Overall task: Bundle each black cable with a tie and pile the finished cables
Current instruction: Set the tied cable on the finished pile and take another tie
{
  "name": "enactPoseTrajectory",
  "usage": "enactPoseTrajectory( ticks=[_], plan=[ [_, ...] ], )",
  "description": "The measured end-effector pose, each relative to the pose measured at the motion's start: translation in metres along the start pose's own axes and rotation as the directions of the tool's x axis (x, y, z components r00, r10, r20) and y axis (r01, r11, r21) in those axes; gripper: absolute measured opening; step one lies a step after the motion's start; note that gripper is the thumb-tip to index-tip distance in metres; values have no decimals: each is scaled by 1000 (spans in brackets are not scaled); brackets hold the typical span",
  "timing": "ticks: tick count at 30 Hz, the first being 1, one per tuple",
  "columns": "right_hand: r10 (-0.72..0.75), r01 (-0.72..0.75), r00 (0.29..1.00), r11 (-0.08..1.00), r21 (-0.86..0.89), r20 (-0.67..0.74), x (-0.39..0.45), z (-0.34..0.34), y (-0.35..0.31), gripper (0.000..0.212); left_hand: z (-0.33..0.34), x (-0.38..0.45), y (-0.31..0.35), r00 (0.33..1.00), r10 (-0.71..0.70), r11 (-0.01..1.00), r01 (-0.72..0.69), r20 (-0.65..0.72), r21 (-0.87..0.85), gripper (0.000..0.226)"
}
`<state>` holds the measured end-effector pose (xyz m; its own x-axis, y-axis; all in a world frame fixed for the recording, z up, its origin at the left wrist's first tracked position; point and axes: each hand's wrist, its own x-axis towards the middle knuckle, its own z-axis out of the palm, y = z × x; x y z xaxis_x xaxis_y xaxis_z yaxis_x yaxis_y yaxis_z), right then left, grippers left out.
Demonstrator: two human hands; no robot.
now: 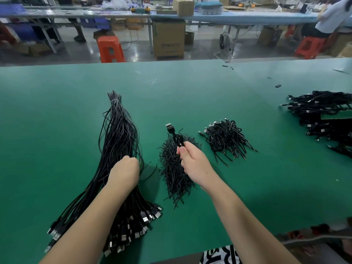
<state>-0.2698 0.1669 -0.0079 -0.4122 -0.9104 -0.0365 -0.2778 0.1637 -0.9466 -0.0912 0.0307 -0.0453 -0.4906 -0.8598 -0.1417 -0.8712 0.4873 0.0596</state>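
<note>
table (228, 96): green mat, we see everything laid out on it
loose cables (118, 149): big sheaf on the left, tied with a pale band near the far tip, USB plugs fanned out at the near end
far-right pile (323, 115): large heap of coiled black cables at the right edge, partly cut off by the frame
ties (172, 168): heap of short black ties in the middle, between the sheaf and the small pile
finished pile (226, 138): small heap of bundled cables just right of the ties
left hand (125, 170): on the sheaf at mid-length, fingers curled down into the strands; we cannot tell whether it grips any
right hand (192, 159): over the ties, fingers curled, thumb pinching a coiled cable
held cable (176, 136): folded into a tight coil, USB plug sticking up past the fingers, above the tie heap
</note>
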Motion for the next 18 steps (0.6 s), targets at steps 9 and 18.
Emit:
enactPoseTrajectory(
  ticks=[9,18],
  plan=[
    [-65,85,985,989,-119,162,-11,15,-10,27,-41,-28,29,954,-95,784,-104,-284,-612,11],
    [-69,76,988,996,-49,142,-6,25,-7,29,-49,-52,51,925,-33,668,-262,-379,-697,8]
  ],
)
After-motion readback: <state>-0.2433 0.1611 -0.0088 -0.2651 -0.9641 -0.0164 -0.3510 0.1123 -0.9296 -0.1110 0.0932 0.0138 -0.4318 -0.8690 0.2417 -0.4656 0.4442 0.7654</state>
